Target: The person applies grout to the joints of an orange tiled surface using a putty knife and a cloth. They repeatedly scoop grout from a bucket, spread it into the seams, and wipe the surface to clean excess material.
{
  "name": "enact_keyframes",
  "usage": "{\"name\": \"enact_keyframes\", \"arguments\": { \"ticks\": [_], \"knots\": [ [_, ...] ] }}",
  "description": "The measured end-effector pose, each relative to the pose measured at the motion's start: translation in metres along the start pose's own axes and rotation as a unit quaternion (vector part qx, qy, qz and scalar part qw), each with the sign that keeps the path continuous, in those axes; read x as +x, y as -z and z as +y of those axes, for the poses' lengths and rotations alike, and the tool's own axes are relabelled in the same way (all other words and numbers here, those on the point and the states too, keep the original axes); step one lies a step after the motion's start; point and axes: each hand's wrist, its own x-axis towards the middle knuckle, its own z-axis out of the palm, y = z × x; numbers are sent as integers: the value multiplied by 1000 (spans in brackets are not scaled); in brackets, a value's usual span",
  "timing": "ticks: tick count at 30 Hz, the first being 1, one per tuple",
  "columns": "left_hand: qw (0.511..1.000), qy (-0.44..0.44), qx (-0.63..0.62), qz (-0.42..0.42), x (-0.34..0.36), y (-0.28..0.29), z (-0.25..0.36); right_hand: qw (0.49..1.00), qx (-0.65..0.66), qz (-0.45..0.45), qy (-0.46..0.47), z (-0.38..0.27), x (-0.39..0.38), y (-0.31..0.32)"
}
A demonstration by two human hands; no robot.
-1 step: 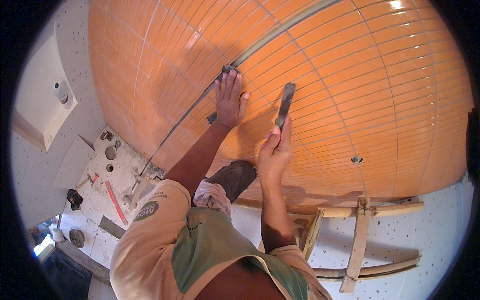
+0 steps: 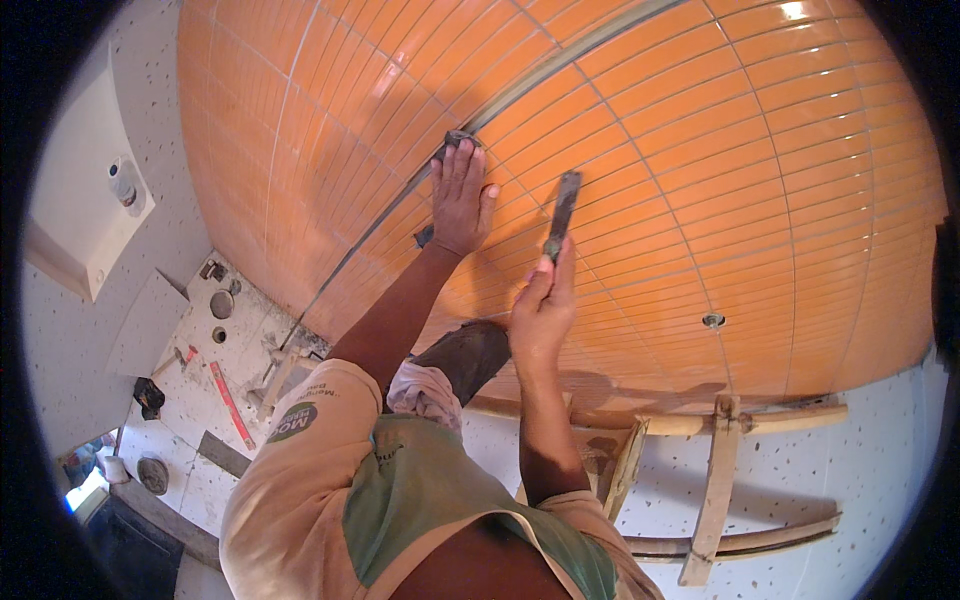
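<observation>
Scraper (image 2: 565, 205) is gripped in the right hand (image 2: 542, 315), fingers closed around its lower end, to the right of the grey strip (image 2: 570, 55) across the orange tiles (image 2: 680, 160). A dark pad (image 2: 458, 140) is covered on the strip by the left hand (image 2: 460, 205), laid flat, thumb apart. Left of the strip's lower end, a red bar (image 2: 232, 405) is seen.

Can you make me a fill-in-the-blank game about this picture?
1. The shiny tiles are colored ____.
2. The hand gripping the flat dark tool is the ____ one.
3. The middle of the person's shirt is ____.
4. The long red strip lies toward the picture's ____ side.

Missing words: orange; right; green; left.
</observation>
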Motion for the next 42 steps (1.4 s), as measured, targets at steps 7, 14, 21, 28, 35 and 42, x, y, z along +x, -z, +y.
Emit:
{"name": "enact_keyframes", "arguments": {
  "ticks": [7, 14, 21, 28, 35, 42],
  "knots": [
    [999, 2, 0, 47, 3, -3, 1, 999, 39, 0, -23, 4, -15, 0],
    [999, 2, 18, 36, 4, -3, 0, 995, 11, -39, -91, -8, -5, 1],
    [999, 5, 8, 34, 4, -2, 2, 997, 64, -1, -30, -2, -21, -1],
    [1000, 2, 21, 24, 0, -4, 0, 994, 89, 49, 37, -33, 34, 9],
    [999, -6, 21, 34, 2, -2, 0, 997, 35, 41, 50, -49, 48, -1],
    [999, -14, 24, 45, 1, -6, -3, 999, 22, -22, 33, -44, 29, -5]
  ]
}}
